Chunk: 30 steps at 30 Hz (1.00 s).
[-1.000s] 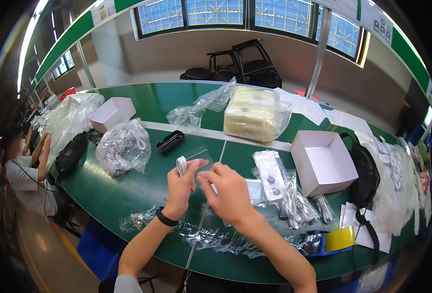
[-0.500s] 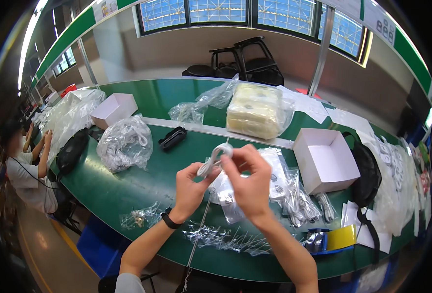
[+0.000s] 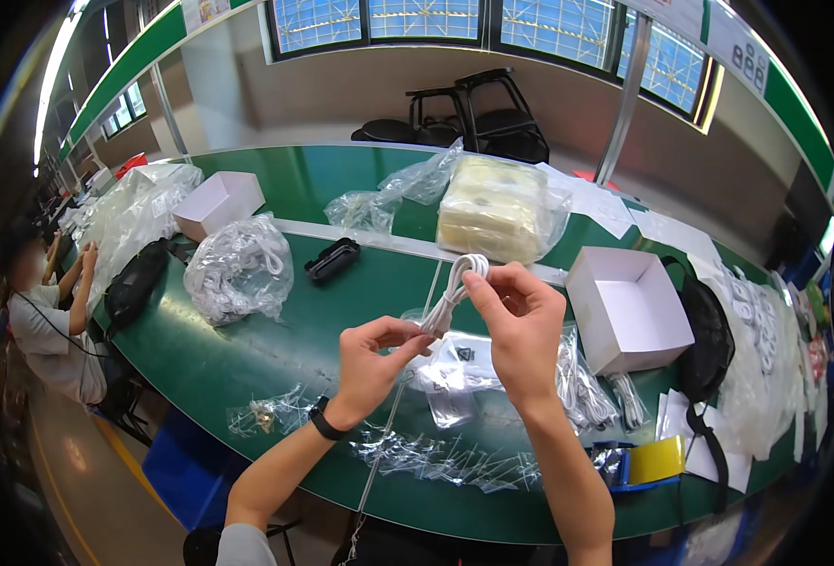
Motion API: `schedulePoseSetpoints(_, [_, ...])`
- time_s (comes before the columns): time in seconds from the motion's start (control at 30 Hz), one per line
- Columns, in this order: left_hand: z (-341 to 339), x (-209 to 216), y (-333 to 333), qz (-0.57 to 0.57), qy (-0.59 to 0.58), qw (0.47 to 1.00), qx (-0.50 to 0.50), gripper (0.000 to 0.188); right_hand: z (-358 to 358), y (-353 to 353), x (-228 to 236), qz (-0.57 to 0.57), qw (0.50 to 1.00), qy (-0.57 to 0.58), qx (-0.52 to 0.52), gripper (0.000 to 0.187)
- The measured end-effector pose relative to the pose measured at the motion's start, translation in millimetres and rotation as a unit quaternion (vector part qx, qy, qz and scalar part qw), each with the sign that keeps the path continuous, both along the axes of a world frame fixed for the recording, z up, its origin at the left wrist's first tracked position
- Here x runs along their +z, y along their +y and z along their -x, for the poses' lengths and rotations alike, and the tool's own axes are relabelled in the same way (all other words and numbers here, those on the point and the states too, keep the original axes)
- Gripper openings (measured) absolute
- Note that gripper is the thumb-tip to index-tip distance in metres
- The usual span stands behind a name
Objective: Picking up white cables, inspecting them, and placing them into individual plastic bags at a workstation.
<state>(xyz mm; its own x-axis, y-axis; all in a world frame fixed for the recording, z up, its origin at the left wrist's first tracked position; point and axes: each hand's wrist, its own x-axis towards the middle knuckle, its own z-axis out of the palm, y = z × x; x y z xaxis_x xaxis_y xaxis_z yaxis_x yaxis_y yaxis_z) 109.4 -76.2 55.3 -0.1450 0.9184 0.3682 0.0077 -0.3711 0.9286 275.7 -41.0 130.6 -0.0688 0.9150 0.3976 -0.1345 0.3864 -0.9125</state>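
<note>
A coiled white cable (image 3: 451, 296) is held up above the table between my two hands. My left hand (image 3: 379, 358) pinches its lower end between thumb and fingers. At the upper loop, my right hand (image 3: 520, 325) grips the cable with thumb and forefinger. Beneath them lie clear plastic bags (image 3: 453, 373) with small printed marks. To the right of my right hand are bagged white cables (image 3: 586, 382). Close to my forearms, a row of twist ties (image 3: 445, 459) is spread along the table's near side.
An open white box (image 3: 629, 311) stands at right beside a black bag (image 3: 709, 330). A yellow and blue holder (image 3: 657, 459) sits near the front edge. Farther back are a wrapped cream stack (image 3: 492, 212), a black case (image 3: 333, 261) and a bag of cables (image 3: 239, 269). A person (image 3: 54, 321) works at far left.
My right hand has moved right and turned, drawing the cable's loop upward. The cable now stands more upright and stretched between my hands. My left hand stays nearly in place.
</note>
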Motion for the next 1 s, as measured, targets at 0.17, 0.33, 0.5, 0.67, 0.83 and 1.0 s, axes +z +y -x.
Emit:
schedulePoseSetpoints(0.17, [1.5,3.5,-4.3,0.000,0.036,0.999,-0.033,0.020,-2.8,0.6,5.2,0.026,1.000,-0.003,-0.014,0.012])
schedulePoseSetpoints(0.33, [-2.4,5.8,-6.5,0.011,-0.003,0.998,-0.069,0.024,1.3,3.4,-2.1,0.028,0.999,0.034,-0.007,0.016])
schedulePoseSetpoints(0.5, [-3.6,9.9,-8.1,0.032,-0.059,0.990,-0.122,0.026,6.4,1.4,-5.8,0.011,1.000,0.009,-0.028,0.022])
schedulePoseSetpoints(0.67, [-0.6,7.0,-6.1,0.094,-0.128,0.960,-0.231,0.043,7.4,7.1,-14.7,-0.027,0.997,-0.017,-0.070,0.023])
schedulePoseSetpoints(0.83, [-1.8,9.1,-5.0,0.130,-0.141,0.944,-0.269,0.050,8.5,8.8,-17.8,-0.076,0.990,-0.019,-0.116,0.023])
schedulePoseSetpoints(1.0, [-3.3,14.6,-9.5,0.160,-0.137,0.937,-0.279,0.053,6.7,16.0,-24.9,-0.099,0.985,-0.011,-0.140,0.024])
